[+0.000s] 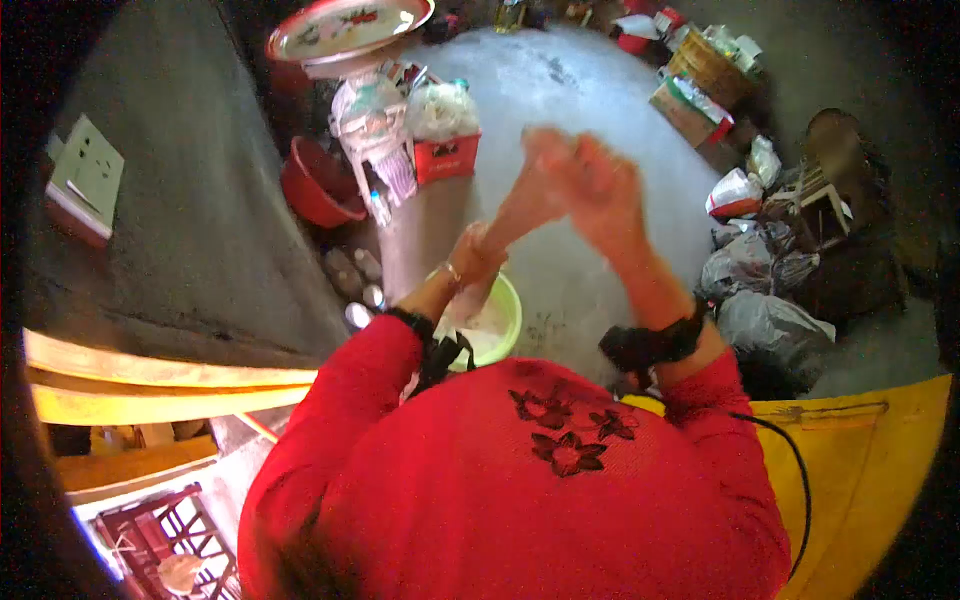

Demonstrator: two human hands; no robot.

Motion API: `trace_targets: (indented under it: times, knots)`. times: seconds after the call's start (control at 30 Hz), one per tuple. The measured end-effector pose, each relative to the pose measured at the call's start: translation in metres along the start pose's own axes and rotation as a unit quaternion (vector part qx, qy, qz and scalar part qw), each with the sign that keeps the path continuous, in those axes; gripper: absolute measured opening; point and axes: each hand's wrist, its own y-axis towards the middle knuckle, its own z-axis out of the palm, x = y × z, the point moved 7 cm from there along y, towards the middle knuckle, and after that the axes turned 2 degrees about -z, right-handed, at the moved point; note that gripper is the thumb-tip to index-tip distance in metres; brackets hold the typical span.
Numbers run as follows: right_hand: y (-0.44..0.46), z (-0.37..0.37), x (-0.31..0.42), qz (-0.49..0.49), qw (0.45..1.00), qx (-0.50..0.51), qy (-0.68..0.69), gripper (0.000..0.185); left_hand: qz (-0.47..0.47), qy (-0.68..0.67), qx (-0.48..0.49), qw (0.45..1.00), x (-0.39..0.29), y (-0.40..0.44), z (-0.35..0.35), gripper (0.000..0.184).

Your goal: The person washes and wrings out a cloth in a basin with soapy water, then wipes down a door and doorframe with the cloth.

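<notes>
A long, pinkish, blurred piece (522, 207) slants up between my two hands, and the frame does not show clearly what it is. My left hand (477, 257), with a bracelet at the wrist, is closed around its lower part. Higher up and to the right, my right hand (605, 185) is closed at its upper end, smeared by motion. Below my left hand stands a light green basin (511, 310) with something whitish in it, partly hidden by my forearm. Each forearm has a dark band around it.
A red tub (318, 185), a pale stool (365, 135) under a large enamel tray (350, 30) and a red box (446, 158) stand ahead on the left. Plastic bags (770, 325) and cartons (690, 110) line the right. A yellow panel (850, 450) is close at my right.
</notes>
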Motion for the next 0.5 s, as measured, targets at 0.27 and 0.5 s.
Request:
trace_targets:
  times: [0.27, 0.5]
  knots:
    - [0.057, -0.085, -0.007, 0.043, 0.984, -0.07, 0.159, 0.02, -0.072, -0.043, 0.072, 0.994, 0.021, 0.003, 0.014, 0.035]
    - [0.084, -0.185, 0.006, -0.002, 0.993, -0.071, -0.094, 0.028, -0.163, -0.2, 0.111, 0.96, 0.038, -0.003, 0.019, 0.032]
